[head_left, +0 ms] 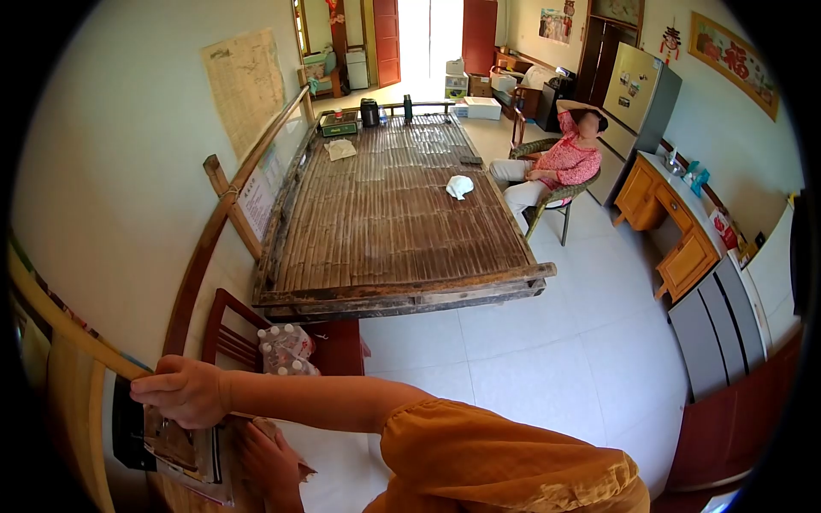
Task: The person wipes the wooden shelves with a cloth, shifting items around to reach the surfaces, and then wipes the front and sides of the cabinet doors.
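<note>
My right hand (pixel 184 393) reaches across to the far left with curled fingers, at the end of a pale wooden strip (pixel 85 342); what it grips is hidden. Below this hand are stacked flat items with clear, shiny edges (pixel 192 462), beside a black box-like object (pixel 130 427). Lower down, my left hand (pixel 269 462) is on a crumpled brown cloth or paper (pixel 305 469), over a wooden surface (pixel 171 494).
A large bamboo platform (pixel 393 222) stands ahead, bearing a white crumpled item (pixel 459 187). Wrapped bottles (pixel 288 349) sit on a red chair (pixel 231 321). A seated person (pixel 569 158) is beside the platform. Wooden desk (pixel 671 205) at right.
</note>
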`<state>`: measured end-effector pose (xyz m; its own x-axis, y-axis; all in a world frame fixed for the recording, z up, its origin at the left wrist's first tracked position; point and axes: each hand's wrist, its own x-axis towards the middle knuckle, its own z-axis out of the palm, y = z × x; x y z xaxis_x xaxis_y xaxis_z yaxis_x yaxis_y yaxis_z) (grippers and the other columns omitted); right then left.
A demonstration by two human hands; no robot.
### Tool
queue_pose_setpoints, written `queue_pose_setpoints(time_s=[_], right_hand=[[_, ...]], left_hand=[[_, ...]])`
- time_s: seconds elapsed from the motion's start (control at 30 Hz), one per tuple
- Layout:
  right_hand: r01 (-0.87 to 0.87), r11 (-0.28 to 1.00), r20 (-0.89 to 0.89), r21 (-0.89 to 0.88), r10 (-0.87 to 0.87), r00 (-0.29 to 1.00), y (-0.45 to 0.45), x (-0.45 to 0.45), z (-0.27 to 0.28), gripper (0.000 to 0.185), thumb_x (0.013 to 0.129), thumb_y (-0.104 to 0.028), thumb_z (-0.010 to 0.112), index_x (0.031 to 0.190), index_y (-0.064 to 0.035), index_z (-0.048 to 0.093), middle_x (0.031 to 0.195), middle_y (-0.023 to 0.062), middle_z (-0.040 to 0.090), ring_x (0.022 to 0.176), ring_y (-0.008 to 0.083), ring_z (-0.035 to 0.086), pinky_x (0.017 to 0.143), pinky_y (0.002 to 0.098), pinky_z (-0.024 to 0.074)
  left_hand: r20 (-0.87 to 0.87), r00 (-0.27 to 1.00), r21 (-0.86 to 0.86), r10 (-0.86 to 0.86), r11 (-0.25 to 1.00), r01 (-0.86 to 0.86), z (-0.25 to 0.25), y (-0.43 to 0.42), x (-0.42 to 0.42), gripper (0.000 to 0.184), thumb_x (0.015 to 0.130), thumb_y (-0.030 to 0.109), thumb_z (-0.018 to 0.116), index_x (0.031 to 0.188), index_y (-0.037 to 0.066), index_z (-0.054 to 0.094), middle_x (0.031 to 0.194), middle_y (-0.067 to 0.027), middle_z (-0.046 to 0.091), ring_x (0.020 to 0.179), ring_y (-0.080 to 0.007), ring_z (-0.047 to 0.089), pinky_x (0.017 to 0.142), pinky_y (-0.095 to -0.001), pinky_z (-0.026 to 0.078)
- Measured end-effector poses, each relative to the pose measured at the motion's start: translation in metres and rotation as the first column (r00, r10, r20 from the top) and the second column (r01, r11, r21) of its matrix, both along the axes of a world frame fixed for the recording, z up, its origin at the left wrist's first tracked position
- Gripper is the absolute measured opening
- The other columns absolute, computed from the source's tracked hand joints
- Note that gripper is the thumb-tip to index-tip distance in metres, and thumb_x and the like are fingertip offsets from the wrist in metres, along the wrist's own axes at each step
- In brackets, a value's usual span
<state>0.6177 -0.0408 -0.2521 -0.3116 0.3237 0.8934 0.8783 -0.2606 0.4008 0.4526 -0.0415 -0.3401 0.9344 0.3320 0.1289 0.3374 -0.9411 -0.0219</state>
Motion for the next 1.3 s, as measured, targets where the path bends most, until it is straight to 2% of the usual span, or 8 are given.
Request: queue_pose_setpoints(time_s=[0.03, 0.13, 0.4, 0.67, 0.9, 1.07, 1.23, 1.3], right_hand=[[0.014, 0.999, -0.007, -0.045, -0.014, 1.000, -0.001, 0.000, 0.000, 0.031, 0.094, -0.016, 0.051, 0.119, 0.0030, 0.053, 0.127, 0.0039, 0.056, 0.113, 0.0046, 0.053, 0.089, 0.0124, 0.0434], [0.018, 1.000, -0.096, -0.026, -0.020, 0.995, -0.013, -0.006, 0.011, 0.032, 0.093, -0.015, 0.052, 0.120, 0.0024, 0.053, 0.127, 0.0027, 0.055, 0.118, 0.0041, 0.049, 0.089, 0.0126, 0.0433], [-0.194, 0.981, -0.096, -0.014, 0.192, 0.977, -0.026, -0.012, 0.015, 0.029, 0.080, -0.012, 0.056, 0.106, -0.0028, 0.063, 0.129, 0.0089, 0.054, 0.135, 0.0259, 0.035, 0.081, 0.0412, 0.0452], [-0.055, 0.997, -0.044, 0.061, 0.058, 0.997, -0.035, -0.020, 0.028, 0.027, 0.077, -0.016, 0.058, 0.100, -0.0030, 0.066, 0.127, 0.0116, 0.056, 0.134, 0.0275, 0.036, 0.078, 0.0419, 0.0466], [0.150, 0.987, -0.086, -0.049, -0.154, 0.984, -0.046, -0.031, 0.033, 0.020, 0.074, -0.025, 0.061, 0.086, -0.0093, 0.063, 0.134, 0.0109, 0.049, 0.135, 0.0245, 0.032, 0.085, 0.0384, 0.0432], [0.175, 0.976, -0.131, -0.129, -0.191, 0.973, -0.055, -0.042, 0.039, 0.020, 0.074, -0.023, 0.059, 0.087, -0.0082, 0.064, 0.133, 0.0114, 0.049, 0.132, 0.0235, 0.034, 0.083, 0.0360, 0.0425], [0.216, 0.941, -0.204, -0.260, -0.272, 0.940, -0.054, -0.039, 0.037, 0.026, 0.077, -0.029, 0.057, 0.087, -0.0063, 0.065, 0.135, 0.0109, 0.047, 0.131, 0.0261, 0.035, 0.079, 0.0354, 0.0428], [0.246, 0.932, -0.187, -0.265, -0.300, 0.935, -0.062, -0.045, 0.038, 0.027, 0.080, -0.024, 0.059, 0.099, -0.0056, 0.061, 0.135, 0.0121, 0.047, 0.130, 0.0277, 0.037, 0.082, 0.0379, 0.0437]], left_hand=[[-0.001, 1.000, 0.000, 0.003, 1.000, -0.003, 0.001, 0.000, 0.003, 0.066, 0.087, 0.028, 0.064, 0.138, -0.003, 0.034, 0.124, -0.0249, 0.053, 0.111, -0.0376, 0.052, 0.096, -0.0460, 0.040], [0.001, 1.000, -0.034, 0.012, 0.999, -0.012, 0.011, -0.004, 0.003, 0.065, 0.085, 0.028, 0.065, 0.135, -0.002, 0.037, 0.121, -0.0252, 0.053, 0.110, -0.0384, 0.052, 0.096, -0.0466, 0.039], [0.117, 0.987, -0.043, -0.110, 0.992, 0.116, 0.015, 0.005, -0.007, 0.062, 0.081, 0.023, 0.068, 0.130, -0.004, 0.042, 0.118, -0.0261, 0.056, 0.107, -0.0402, 0.055, 0.092, -0.0456, 0.044], [0.138, 0.978, -0.172, -0.155, 0.969, 0.178, 0.021, 0.030, -0.046, 0.065, 0.076, 0.018, 0.068, 0.132, 0.000, 0.041, 0.124, -0.0263, 0.052, 0.113, -0.0429, 0.050, 0.097, -0.0476, 0.040], [0.154, 0.983, -0.219, -0.104, 0.966, 0.136, 0.029, 0.040, -0.110, 0.064, 0.075, 0.016, 0.067, 0.132, -0.001, 0.042, 0.126, -0.0277, 0.050, 0.116, -0.0436, 0.049, 0.101, -0.0473, 0.038], [0.185, 0.979, -0.155, -0.086, 0.981, 0.115, 0.017, 0.061, -0.168, 0.063, 0.075, 0.012, 0.068, 0.132, 0.002, 0.043, 0.127, -0.0225, 0.052, 0.118, -0.0394, 0.050, 0.099, -0.0450, 0.040], [0.177, 0.983, -0.255, 0.049, 0.967, -0.003, 0.001, 0.090, -0.245, 0.064, 0.076, 0.017, 0.069, 0.132, 0.001, 0.044, 0.127, -0.0229, 0.053, 0.117, -0.0395, 0.051, 0.099, -0.0446, 0.041], [0.195, 0.978, -0.234, 0.071, 0.972, -0.024, 0.003, 0.097, -0.276, 0.065, 0.074, 0.019, 0.070, 0.131, 0.002, 0.046, 0.126, -0.0230, 0.054, 0.116, -0.0401, 0.051, 0.098, -0.0453, 0.041]])
